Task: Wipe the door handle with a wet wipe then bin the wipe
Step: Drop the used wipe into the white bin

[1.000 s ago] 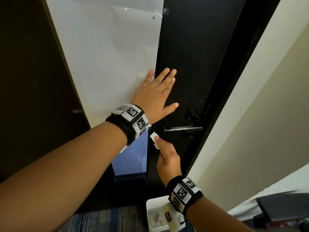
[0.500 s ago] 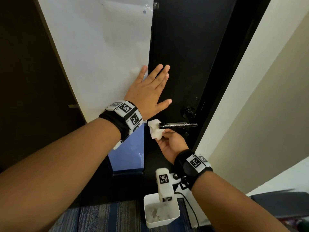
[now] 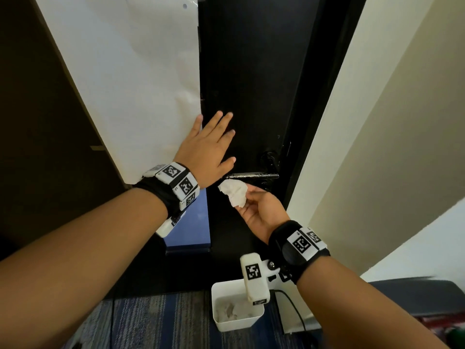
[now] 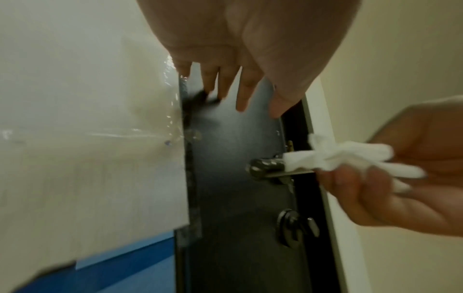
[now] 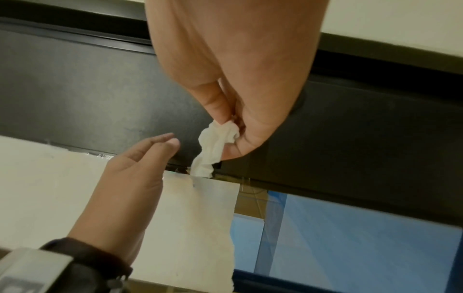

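A chrome lever door handle [image 3: 253, 176] [image 4: 268, 167] sticks out of the black door [image 3: 251, 71]. My right hand [image 3: 261, 210] [image 4: 400, 188] [image 5: 233, 79] is palm up just below it. It pinches a crumpled white wet wipe [image 3: 234, 193] [image 4: 333, 156] [image 5: 215, 146] between thumb and fingers. The wipe sits at the handle's free end; whether it touches the metal I cannot tell. My left hand [image 3: 214, 144] [image 4: 238, 59] [image 5: 130, 174] lies flat on the door above the handle, fingers straight. A white bin [image 3: 236, 326] with used wipes stands on the floor below.
White paper [image 3: 125, 84] covers the panel left of the door, with a blue strip [image 3: 193, 222] under it. A round lock [image 3: 269, 157] sits above the handle. A cream wall [image 3: 377, 147] runs along the right. A dark seat [image 3: 415, 293] is at lower right.
My right hand has turned palm up and brought the wipe up from below-left to the handle's free end. The left hand stays flat on the door.
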The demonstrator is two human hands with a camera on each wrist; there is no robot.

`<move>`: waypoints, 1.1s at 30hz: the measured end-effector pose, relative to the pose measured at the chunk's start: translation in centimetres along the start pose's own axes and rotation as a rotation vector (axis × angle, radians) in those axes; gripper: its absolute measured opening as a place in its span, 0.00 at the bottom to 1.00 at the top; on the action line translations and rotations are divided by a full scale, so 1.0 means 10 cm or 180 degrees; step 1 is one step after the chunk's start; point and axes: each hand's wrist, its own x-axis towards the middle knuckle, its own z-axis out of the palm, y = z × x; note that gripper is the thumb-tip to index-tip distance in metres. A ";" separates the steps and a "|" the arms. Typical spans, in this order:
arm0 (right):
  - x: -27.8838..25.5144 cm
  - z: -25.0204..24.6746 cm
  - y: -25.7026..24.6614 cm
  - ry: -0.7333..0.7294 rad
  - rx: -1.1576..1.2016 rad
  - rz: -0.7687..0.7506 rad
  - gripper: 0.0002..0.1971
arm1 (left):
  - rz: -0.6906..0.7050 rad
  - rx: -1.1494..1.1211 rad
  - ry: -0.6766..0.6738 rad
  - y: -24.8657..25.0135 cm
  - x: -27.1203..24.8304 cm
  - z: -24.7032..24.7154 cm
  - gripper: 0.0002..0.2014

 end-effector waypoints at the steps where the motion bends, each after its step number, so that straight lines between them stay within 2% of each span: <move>1: -0.01 -0.04 -0.04 0.0010 -0.0198 -0.0077 0.20 | -0.0012 -0.0201 0.0019 0.06 -0.05 0.02 0.28; 6: -0.06 -0.24 -0.17 0.0139 -0.1074 -0.0257 0.15 | -0.0435 -0.0951 0.0040 0.34 -0.33 0.09 0.15; 9: -0.10 -0.33 -0.17 0.0131 -0.1917 -0.0472 0.12 | -0.0703 -0.1225 0.0112 0.47 -0.49 0.19 0.13; 14: -0.07 -0.54 -0.01 0.0015 -0.3468 -0.0999 0.08 | -0.0911 -0.1314 0.0430 0.63 -0.78 0.42 0.09; 17: -0.02 -0.71 0.19 -0.0175 -0.4029 -0.1093 0.07 | -0.1062 -0.1440 0.0231 0.79 -1.01 0.69 0.08; 24: 0.22 -1.26 0.90 -0.0352 -0.4649 -0.0673 0.07 | -0.1358 -0.1531 -0.0638 1.05 -1.51 1.73 0.08; 28: 0.46 -1.80 1.44 -0.0540 -0.5124 -0.0433 0.07 | -0.1359 -0.1638 -0.0886 1.17 -1.84 2.43 0.15; 33: 0.86 -2.57 2.16 -0.0593 -0.5441 0.0095 0.08 | -0.1572 -0.1722 -0.1163 1.31 -2.27 3.34 0.17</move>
